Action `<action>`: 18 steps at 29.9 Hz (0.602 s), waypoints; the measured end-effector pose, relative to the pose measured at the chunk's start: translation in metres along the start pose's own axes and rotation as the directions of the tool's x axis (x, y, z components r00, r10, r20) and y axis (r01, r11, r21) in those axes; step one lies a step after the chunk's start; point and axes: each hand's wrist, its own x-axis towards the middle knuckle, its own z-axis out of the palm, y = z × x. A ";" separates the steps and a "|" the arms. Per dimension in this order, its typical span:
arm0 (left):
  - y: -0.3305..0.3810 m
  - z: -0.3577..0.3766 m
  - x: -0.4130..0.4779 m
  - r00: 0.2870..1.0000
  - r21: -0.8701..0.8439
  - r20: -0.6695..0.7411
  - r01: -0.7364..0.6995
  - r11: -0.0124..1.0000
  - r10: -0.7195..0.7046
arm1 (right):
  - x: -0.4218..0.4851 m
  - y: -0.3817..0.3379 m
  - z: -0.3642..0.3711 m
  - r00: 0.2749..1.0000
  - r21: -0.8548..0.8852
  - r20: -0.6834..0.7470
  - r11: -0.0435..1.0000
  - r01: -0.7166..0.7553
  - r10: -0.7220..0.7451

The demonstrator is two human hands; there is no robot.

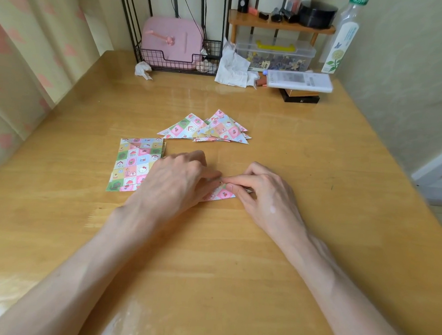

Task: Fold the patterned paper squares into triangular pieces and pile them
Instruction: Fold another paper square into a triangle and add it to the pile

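Meeting at the middle of the wooden surface [208, 265], both hands work on one patterned paper piece [221, 193], which lies low between them with only a pink and white strip showing. The right hand [265, 190] has its grip closed on the piece: thumb and forefinger pinch its upper edge, and the other fingers are curled behind. The left hand [175, 176] lies over the piece's left part with bent fingers. Whether its grip pinches the paper or only pins it down cannot be told. Just left of that hand sits the stack of unfolded squares [133, 162], its right edge partly hidden by the knuckles. Farther back, apart from both hands, the pile of folded triangles [212, 129] spreads loosely, pieces overlapping. Along the far edge stand a wire basket [154, 59] holding a pink case [171, 38], a crumpled tissue [143, 70] beside it, a clear plastic box [276, 54] and a tall bottle [343, 37]. A curtain [27, 52] hangs at the left.
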 end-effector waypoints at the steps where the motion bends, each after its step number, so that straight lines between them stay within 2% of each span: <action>1: 0.000 0.000 0.000 0.999 0.053 -0.018 -0.034 0.998 0.035 | 0.000 0.000 0.000 1.000 0.001 0.004 1.000 0.000 0.000; 5: 0.001 0.000 0.001 0.997 0.121 -0.023 -0.071 0.990 0.074 | 0.000 0.000 0.000 1.000 0.003 0.017 1.000 -0.004 0.004; 11: -0.002 -0.005 0.002 0.999 -0.120 0.051 0.014 0.993 -0.008 | 0.002 0.001 0.000 0.999 0.005 0.043 1.000 -0.026 0.026; 18: -0.008 -0.002 0.002 0.989 -0.188 0.147 0.053 0.981 -0.026 | 0.003 0.007 -0.004 0.998 0.040 0.055 0.999 -0.036 0.033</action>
